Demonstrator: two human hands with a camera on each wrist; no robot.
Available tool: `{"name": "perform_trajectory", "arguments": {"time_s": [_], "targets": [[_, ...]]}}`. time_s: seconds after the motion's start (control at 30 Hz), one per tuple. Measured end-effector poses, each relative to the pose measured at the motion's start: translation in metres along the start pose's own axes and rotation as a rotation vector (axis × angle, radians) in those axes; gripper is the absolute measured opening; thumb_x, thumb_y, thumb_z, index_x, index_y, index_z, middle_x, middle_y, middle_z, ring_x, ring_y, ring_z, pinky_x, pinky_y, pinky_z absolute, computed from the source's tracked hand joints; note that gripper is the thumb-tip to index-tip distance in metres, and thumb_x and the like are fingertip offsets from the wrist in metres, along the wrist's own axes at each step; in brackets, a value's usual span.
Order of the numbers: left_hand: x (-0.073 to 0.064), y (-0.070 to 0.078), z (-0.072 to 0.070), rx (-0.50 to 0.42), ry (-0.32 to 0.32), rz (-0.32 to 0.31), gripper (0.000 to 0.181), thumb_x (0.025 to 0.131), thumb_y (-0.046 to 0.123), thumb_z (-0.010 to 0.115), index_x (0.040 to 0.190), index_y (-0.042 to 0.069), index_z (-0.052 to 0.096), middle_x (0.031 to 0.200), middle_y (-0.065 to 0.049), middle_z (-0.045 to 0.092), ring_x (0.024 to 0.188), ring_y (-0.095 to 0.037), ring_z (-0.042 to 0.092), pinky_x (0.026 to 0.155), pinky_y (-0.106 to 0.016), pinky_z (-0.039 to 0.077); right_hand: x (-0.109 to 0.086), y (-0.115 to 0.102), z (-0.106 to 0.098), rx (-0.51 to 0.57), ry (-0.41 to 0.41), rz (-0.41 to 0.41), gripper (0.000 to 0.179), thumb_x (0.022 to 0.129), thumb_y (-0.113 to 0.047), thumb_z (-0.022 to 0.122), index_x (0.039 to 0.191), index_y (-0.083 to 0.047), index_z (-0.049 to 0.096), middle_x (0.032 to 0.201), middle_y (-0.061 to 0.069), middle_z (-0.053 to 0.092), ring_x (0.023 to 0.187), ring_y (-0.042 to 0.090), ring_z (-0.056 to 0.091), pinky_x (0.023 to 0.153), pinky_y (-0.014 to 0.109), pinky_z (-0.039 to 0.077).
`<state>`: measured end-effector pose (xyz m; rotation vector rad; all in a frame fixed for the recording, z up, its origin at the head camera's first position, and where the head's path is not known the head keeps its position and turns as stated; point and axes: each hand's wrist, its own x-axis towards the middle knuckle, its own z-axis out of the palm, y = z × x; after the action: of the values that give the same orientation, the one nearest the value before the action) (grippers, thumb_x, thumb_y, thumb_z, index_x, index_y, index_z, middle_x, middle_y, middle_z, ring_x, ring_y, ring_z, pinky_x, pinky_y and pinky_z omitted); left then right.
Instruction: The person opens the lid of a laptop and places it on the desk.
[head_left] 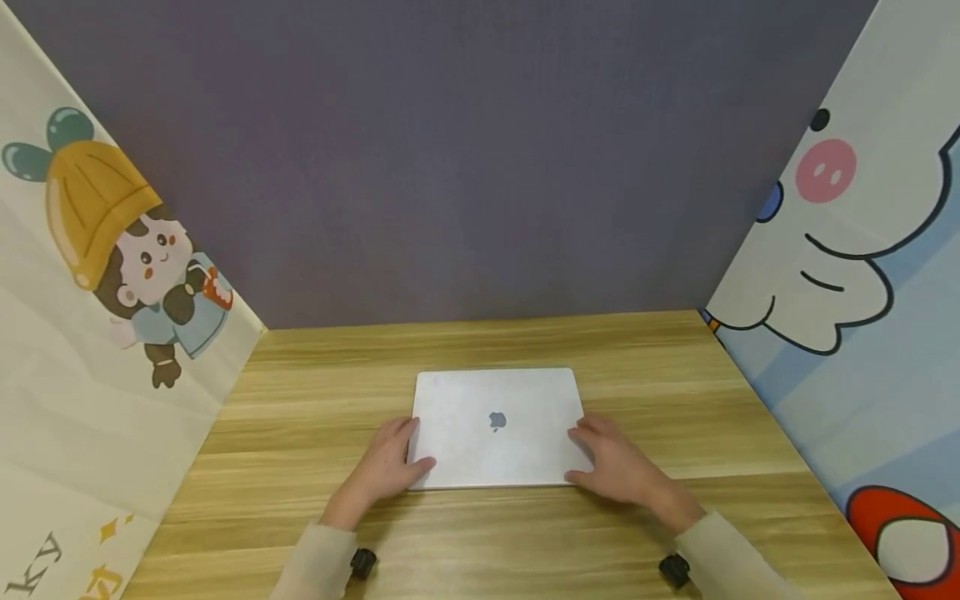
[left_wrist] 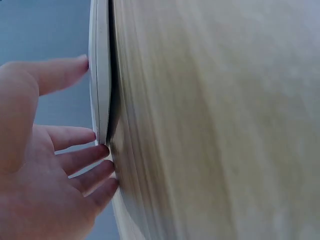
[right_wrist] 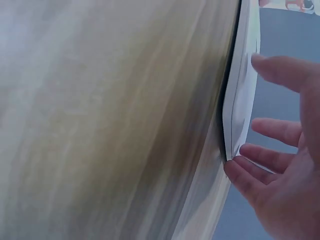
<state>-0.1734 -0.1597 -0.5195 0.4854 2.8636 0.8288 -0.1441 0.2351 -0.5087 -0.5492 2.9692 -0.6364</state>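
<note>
The left hand (head_left: 384, 463), spread wide, touches the left edge of a slim, silver, closed laptop (head_left: 487, 454) with rounded corners and a dark-grey apple logo (head_left: 497, 420), flat on the table (head_left: 495, 542) between both hands; the right hand (head_left: 617, 463), also spread, touches its right edge.

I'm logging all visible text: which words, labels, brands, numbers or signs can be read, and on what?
"ky": grey letters on the left wall.
Bitten-apple logo, no words: on the laptop.
Gold mark, same wall: cut off, unreadable.
</note>
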Motion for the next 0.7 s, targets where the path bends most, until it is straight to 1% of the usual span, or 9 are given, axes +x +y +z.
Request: {"name": "perform_trajectory", "arguments": {"time_s": [0.1, 0.2, 0.3, 0.43, 0.7], "targets": [[-0.0027, -0.0013, -0.0002, 0.004, -0.034, -0.007, 0.084, 0.091, 0.041, 0.074, 0.15, -0.008, 0.04, 0.154, -0.027, 0.04, 0.143, -0.045, 0.035, 0.116, -0.059, 0.031, -0.0022, -0.0015, 0.001, -0.026, -0.013, -0.006, 0.07, 0.081, -0.041, 0.083, 0.132, 0.002, 0.063, 0.142, 0.025, 0.051, 0.134, 0.046, 0.045, 0.109, 0.058, 0.042], [-0.0048, -0.0022, -0.0008, 0.015, -0.067, -0.015, 0.091, 0.09, 0.047, 0.074, 0.154, -0.006, 0.036, 0.158, -0.025, 0.036, 0.146, -0.044, 0.03, 0.118, -0.059, 0.028, -0.0037, -0.0027, 0.0022, -0.042, -0.03, -0.008, 0.072, 0.081, -0.042, 0.083, 0.135, 0.001, 0.061, 0.143, 0.023, 0.051, 0.135, 0.044, 0.045, 0.109, 0.056, 0.043], [-0.0062, -0.0015, -0.002, 0.032, -0.092, -0.019, 0.095, 0.089, 0.051, 0.072, 0.155, -0.005, 0.033, 0.16, -0.024, 0.033, 0.148, -0.043, 0.027, 0.118, -0.06, 0.027, -0.0049, -0.003, 0.0031, -0.058, -0.028, -0.041, 0.072, 0.081, -0.04, 0.084, 0.134, 0.003, 0.061, 0.142, 0.024, 0.051, 0.133, 0.042, 0.047, 0.107, 0.055, 0.045], [-0.007, 0.0002, -0.0049, 0.047, -0.107, -0.012, 0.099, 0.088, 0.053, 0.073, 0.155, -0.007, 0.031, 0.161, -0.025, 0.03, 0.149, -0.044, 0.026, 0.119, -0.061, 0.025, -0.0063, -0.0029, 0.0044, -0.074, -0.025, -0.07, 0.071, 0.082, -0.038, 0.084, 0.135, 0.003, 0.06, 0.143, 0.024, 0.05, 0.133, 0.042, 0.046, 0.106, 0.054, 0.046], [-0.0069, -0.0006, -0.009, 0.056, -0.143, -0.007, 0.116, 0.079, 0.063, 0.077, 0.156, -0.007, 0.027, 0.163, -0.024, 0.028, 0.15, -0.042, 0.025, 0.121, -0.056, 0.023, -0.0043, 0.0015, 0.009, -0.1, -0.041, -0.071, 0.073, 0.084, -0.04, 0.082, 0.138, 0.001, 0.057, 0.146, 0.022, 0.046, 0.136, 0.04, 0.044, 0.106, 0.051, 0.047]]}}
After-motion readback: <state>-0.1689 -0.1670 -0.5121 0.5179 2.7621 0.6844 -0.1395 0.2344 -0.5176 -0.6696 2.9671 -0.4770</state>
